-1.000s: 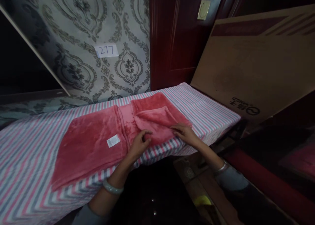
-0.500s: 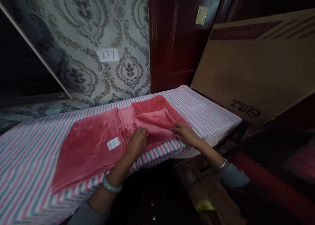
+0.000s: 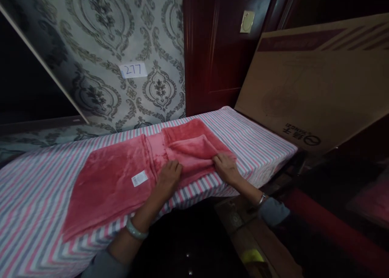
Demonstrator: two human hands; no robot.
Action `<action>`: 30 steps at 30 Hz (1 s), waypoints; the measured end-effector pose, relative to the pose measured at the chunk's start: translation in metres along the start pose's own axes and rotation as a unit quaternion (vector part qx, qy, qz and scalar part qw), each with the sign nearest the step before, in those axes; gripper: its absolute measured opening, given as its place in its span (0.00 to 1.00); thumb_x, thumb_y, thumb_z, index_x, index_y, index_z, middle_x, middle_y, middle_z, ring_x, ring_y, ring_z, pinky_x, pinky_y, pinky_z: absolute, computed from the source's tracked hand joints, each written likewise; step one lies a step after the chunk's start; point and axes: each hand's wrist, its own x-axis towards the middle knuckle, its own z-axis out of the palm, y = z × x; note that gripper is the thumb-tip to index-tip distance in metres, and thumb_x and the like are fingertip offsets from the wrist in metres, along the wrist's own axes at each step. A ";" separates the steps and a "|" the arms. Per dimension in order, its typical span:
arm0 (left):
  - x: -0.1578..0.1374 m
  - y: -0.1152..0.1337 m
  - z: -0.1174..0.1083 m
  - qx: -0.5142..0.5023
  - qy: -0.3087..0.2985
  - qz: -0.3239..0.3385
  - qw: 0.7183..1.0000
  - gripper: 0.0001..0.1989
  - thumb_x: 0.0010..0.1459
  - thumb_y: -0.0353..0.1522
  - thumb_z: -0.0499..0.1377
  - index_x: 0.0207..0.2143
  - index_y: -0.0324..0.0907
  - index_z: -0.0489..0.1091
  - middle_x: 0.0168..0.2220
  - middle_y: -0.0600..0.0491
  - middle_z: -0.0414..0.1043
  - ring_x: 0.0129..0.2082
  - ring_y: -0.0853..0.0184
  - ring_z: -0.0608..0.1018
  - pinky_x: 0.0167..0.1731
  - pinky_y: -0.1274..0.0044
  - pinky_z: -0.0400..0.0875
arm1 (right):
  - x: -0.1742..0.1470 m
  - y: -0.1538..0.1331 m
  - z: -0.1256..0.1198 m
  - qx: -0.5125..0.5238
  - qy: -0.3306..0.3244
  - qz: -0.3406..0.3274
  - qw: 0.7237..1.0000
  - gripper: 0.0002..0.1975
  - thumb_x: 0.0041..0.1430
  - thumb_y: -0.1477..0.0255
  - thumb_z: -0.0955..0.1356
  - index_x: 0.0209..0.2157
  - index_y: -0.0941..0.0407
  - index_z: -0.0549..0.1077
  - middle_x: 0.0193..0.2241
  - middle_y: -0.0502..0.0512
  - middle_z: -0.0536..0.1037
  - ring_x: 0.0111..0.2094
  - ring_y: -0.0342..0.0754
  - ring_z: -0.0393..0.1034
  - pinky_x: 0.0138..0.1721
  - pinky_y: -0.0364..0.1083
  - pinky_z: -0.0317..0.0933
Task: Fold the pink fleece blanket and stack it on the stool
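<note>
A pinkish-red plush blanket (image 3: pixel 112 182), partly folded, lies on a striped cloth (image 3: pixel 258 138). A white label (image 3: pixel 139 178) shows on its left section. On the right section, a lifted fold makes a pointed, loose pocket. My left hand (image 3: pixel 169 176) is closed on the near edge of the fold, around the middle of the blanket. At the fold's right end my right hand (image 3: pixel 226 168) pinches the fabric, fingers curled over it. Both thumbs are mostly hidden.
A large cardboard box (image 3: pixel 310 83) leans at the right end of the table. Behind stand a patterned wall (image 3: pixel 161 35) with a paper marked 277 (image 3: pixel 133 69) and a dark red door panel (image 3: pixel 212 47). A dark screen-like panel (image 3: pixel 27 79) is at the left.
My right hand has shifted slightly, its fingers curling further over the fold's edge, and its forearm has swung left. My left hand's fingers have settled lower on the fabric.
</note>
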 end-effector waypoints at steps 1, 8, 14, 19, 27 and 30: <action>-0.005 0.001 0.004 0.000 -0.022 0.012 1.000 0.11 0.59 0.21 0.51 0.38 0.40 0.70 0.39 0.47 0.70 0.41 0.59 0.71 0.41 0.67 0.67 | -0.005 -0.001 0.003 0.004 -0.010 -0.004 1.000 0.11 0.62 0.82 0.60 0.35 0.58 0.73 0.33 0.58 0.73 0.35 0.51 0.64 0.35 0.46 0.55; -0.019 0.005 0.000 -0.058 -0.067 0.009 0.996 0.09 0.61 0.23 0.50 0.37 0.41 0.69 0.39 0.48 0.69 0.40 0.61 0.71 0.42 0.69 0.68 | -0.008 0.005 -0.015 0.140 0.009 0.033 0.990 0.08 0.63 0.73 0.62 0.34 0.56 0.71 0.32 0.56 0.73 0.34 0.50 0.68 0.36 0.46 0.60; -0.025 0.009 -0.006 -0.074 -0.054 -0.009 0.996 0.09 0.60 0.25 0.53 0.41 0.40 0.70 0.45 0.45 0.70 0.45 0.59 0.71 0.45 0.66 0.68 | 0.053 0.013 -0.003 0.200 -0.018 0.218 0.955 0.20 0.60 0.70 0.65 0.53 0.61 0.70 0.45 0.65 0.76 0.47 0.57 0.70 0.49 0.52 0.63; -0.038 0.008 0.001 -0.096 -0.025 -0.004 0.995 0.15 0.61 0.26 0.53 0.50 0.42 0.69 0.53 0.45 0.69 0.51 0.57 0.71 0.51 0.63 0.67 | 0.090 0.007 0.021 0.305 -0.075 0.267 0.911 0.23 0.55 0.72 0.68 0.53 0.59 0.71 0.46 0.62 0.79 0.47 0.57 0.73 0.49 0.52 0.66; -0.040 0.010 0.000 -0.122 -0.036 -0.017 0.992 0.14 0.61 0.26 0.54 0.50 0.41 0.68 0.52 0.44 0.69 0.49 0.57 0.71 0.50 0.62 0.68 | 0.028 -0.055 0.005 0.358 0.054 0.022 0.932 0.35 0.59 0.76 0.63 0.67 0.54 0.51 0.54 0.60 0.72 0.48 0.53 0.70 0.51 0.55 0.65; -0.040 0.011 -0.001 -0.125 -0.047 -0.015 0.991 0.12 0.60 0.26 0.55 0.46 0.41 0.69 0.50 0.46 0.70 0.49 0.57 0.71 0.50 0.63 0.68 | 0.003 -0.070 0.002 0.285 0.024 -0.048 0.957 0.32 0.59 0.79 0.62 0.65 0.55 0.56 0.45 0.61 0.75 0.44 0.54 0.69 0.47 0.56 0.66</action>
